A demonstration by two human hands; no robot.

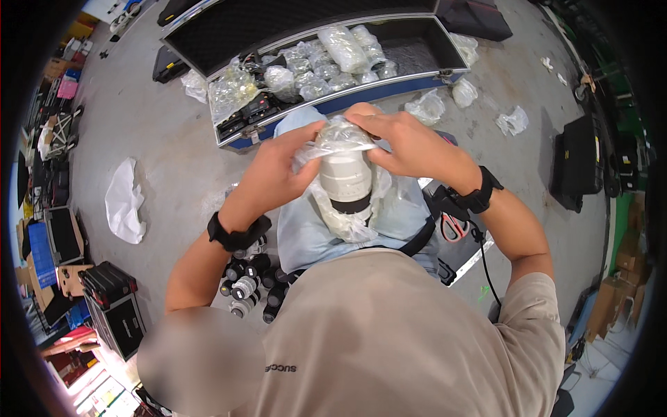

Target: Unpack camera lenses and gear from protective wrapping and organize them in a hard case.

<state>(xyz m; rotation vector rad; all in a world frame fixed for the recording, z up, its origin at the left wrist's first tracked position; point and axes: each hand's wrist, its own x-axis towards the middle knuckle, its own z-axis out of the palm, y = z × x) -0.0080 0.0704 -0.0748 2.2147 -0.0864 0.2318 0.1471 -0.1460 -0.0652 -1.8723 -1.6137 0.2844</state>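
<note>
A large white camera lens (345, 179) with a dark band stands in my lap, partly wrapped in clear bubble wrap (342, 133). My left hand (283, 165) is closed on the wrap's left edge, the thumb beside the lens. From the other side my right hand (411, 144) pinches the wrap near the top of the lens. The plastic covers the lens's far end, and a loose fold of it hangs around the near end. Some fingertips are hidden behind the plastic.
Ahead lies an open blue-edged case (389, 92) holding several bubble-wrapped items (343, 50). Several unwrapped lenses (245, 286) stand on the floor at my left. Red-handled scissors (455, 228) lie at my right. Loose plastic (125, 203) and a black case (581, 161) are on the floor.
</note>
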